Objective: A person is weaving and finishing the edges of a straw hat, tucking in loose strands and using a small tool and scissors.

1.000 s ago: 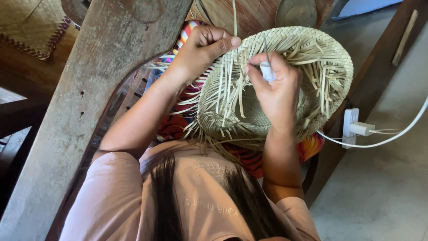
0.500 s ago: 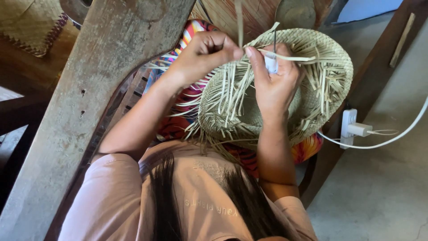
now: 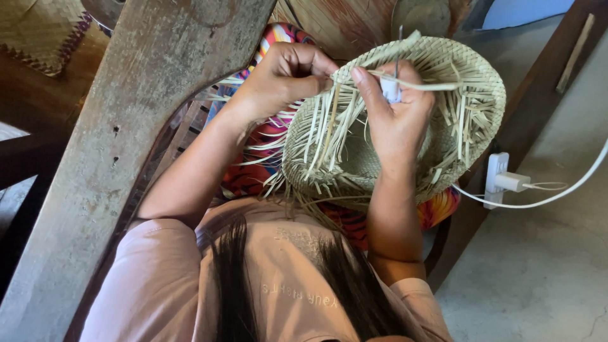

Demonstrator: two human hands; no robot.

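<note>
A pale woven straw hat (image 3: 472, 88) with many loose strand ends lies upside down over my lap. My left hand (image 3: 285, 76) is closed on the hat's brim edge at its left side, pinching some strands. My right hand (image 3: 396, 123) rests inside the hat, next to the left hand. It grips a small white tool (image 3: 390, 90) and a thin straw strip (image 3: 430, 85) that runs to the right across the brim. My hair and pink shirt (image 3: 285, 285) fill the bottom of the view.
A thick weathered wooden beam (image 3: 126, 158) slants along the left. A bright patterned cloth (image 3: 253, 174) lies under the hat. A white socket with a plug and cable (image 3: 500, 180) hangs on a dark post at right, above a concrete floor (image 3: 544, 272). A woven mat (image 3: 35, 31) lies at top left.
My right hand has shifted up and left toward the left hand, drawing a straw strip across the brim. The left hand keeps its hold on the brim edge.
</note>
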